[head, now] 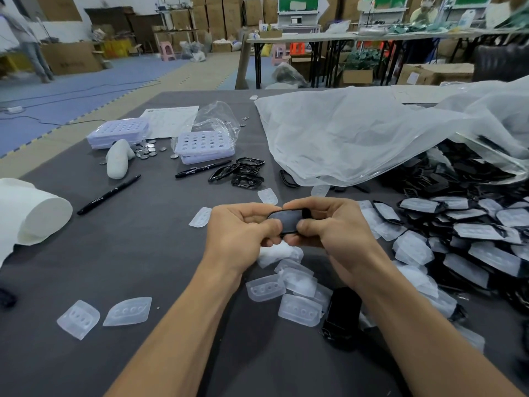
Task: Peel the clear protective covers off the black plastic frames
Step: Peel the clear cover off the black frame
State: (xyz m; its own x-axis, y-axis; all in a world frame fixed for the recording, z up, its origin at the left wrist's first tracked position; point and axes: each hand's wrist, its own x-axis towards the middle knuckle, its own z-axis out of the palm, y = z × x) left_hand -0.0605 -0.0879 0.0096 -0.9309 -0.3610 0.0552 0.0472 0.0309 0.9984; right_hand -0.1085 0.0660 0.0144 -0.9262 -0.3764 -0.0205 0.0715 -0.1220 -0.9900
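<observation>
A black plastic frame (286,220) is held above the grey table (137,253) between both hands. My left hand (243,233) pinches its left end with thumb and curled fingers. My right hand (329,227) grips its right end, thumb on the near edge. Whether a clear cover is on this frame I cannot tell. Several peeled clear covers (286,285) lie just below my hands, and two more clear covers (103,315) lie at the lower left. A pile of covered black frames (463,239) spreads at the right. Several bare black frames (243,173) lie behind my hands.
A big clear plastic bag (372,133) covers the far right of the table. Two black markers (108,194), purple trays (204,146), coin cells (147,150), a white roll (37,219) and a white glove (118,159) sit at the left. A person stands at the far left.
</observation>
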